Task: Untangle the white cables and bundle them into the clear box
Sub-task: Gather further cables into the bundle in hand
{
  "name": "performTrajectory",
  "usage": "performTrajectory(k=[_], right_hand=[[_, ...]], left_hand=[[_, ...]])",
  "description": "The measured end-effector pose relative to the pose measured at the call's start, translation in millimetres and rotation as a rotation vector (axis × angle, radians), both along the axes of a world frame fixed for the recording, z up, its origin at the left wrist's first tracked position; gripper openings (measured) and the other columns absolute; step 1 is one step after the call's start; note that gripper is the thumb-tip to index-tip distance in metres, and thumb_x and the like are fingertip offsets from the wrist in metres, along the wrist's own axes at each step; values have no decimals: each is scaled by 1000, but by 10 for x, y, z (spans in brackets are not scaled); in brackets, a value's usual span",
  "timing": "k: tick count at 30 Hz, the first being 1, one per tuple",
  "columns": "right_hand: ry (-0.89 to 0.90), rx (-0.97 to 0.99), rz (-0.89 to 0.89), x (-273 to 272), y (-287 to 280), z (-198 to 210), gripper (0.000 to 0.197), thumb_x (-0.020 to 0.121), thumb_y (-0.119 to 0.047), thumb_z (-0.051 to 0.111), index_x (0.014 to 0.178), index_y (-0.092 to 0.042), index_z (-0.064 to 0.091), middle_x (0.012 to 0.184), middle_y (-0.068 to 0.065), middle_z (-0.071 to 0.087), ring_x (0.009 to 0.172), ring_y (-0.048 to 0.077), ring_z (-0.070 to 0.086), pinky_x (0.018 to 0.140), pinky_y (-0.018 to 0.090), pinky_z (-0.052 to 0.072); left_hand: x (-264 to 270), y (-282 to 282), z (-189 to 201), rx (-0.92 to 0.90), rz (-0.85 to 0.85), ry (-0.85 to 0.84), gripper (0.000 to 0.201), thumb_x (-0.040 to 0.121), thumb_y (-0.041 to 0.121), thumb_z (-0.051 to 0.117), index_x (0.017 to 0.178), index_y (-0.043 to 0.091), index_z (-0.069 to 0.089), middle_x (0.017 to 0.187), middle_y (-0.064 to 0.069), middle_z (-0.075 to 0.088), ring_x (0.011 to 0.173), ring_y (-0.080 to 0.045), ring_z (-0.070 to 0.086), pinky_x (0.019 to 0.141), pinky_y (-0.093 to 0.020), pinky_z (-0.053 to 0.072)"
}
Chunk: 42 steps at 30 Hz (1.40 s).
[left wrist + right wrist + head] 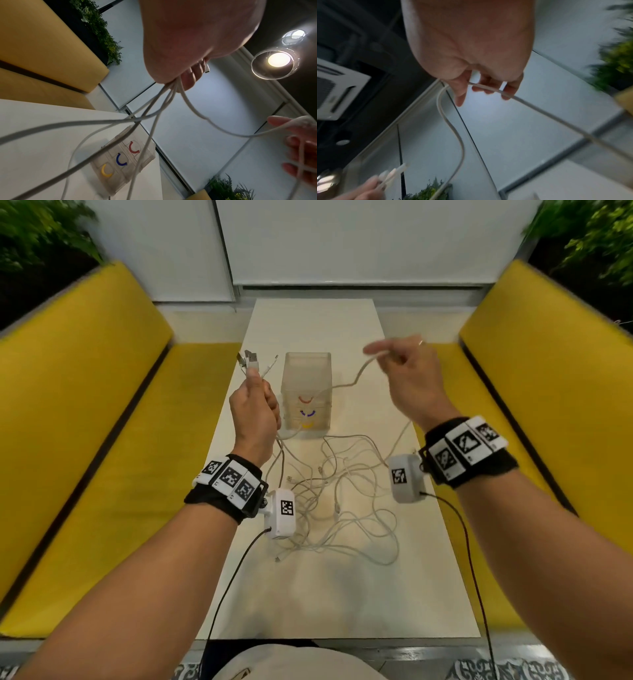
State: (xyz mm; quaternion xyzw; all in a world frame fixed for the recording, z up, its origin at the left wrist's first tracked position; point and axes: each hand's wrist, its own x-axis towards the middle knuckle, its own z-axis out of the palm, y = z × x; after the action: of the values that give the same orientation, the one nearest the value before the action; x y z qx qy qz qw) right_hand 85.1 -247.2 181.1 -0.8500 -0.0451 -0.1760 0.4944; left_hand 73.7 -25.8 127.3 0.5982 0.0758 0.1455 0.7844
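cable ends [251, 361] bunched in left hand's [253, 409] fist, right hand [407, 378] blurred, pinching one cable [356, 378]

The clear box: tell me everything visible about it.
The clear box is a tall translucent plastic block standing upright on the white table, beyond the cable tangle. Its front shows three stacked drawers with curved handles: red on top, blue in the middle, yellow at the bottom. A cable crosses its front; actual contact is unclear.
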Motion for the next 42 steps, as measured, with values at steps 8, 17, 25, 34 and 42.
performTrajectory(k=[8,17,25,34,42], right_hand=[[195,-505,-31,127,-55,-257,39,105,-33,32,107,-13,66,114,15,69,107,35,64,90,38,51],[406,-571,48,-690,423,-1545,43,72,3,53,112,-9,48,109,12,56,97,35,56,74,38,44],[375,-1016,678,-1301,1038,-2388,58,87,-9,60,143,-20,49,140,12,47,119,34,46,94,46,42],[182,-888,621,-1162,846,-2494,31,89,-1,55,113,-20,60,125,7,49,107,30,50,85,38,45],[272,192,284,-638,486,-1489,9,97,-12,57,90,-15,62,91,9,69,87,18,62,81,32,48]], left_hand=[[-18,57,-45,-96,-30,-9,52,105,52,38,62,25,27,53,6,21,46,-12,13,43,-22,14],[60,83,-135,-250,49,-48,39,87,50,43,63,24,26,59,3,16,52,-15,9,44,-25,13],[156,69,-88,-273,100,-30,25,78,25,39,56,23,28,52,4,19,48,-15,11,47,-23,12],[159,257,-157,-243,90,-12,37,93,17,33,56,23,29,49,8,24,45,-11,14,45,-22,12],[169,205,-142,-197,35,-30,37,91,13,32,56,22,29,49,8,25,45,-11,15,45,-22,12]])
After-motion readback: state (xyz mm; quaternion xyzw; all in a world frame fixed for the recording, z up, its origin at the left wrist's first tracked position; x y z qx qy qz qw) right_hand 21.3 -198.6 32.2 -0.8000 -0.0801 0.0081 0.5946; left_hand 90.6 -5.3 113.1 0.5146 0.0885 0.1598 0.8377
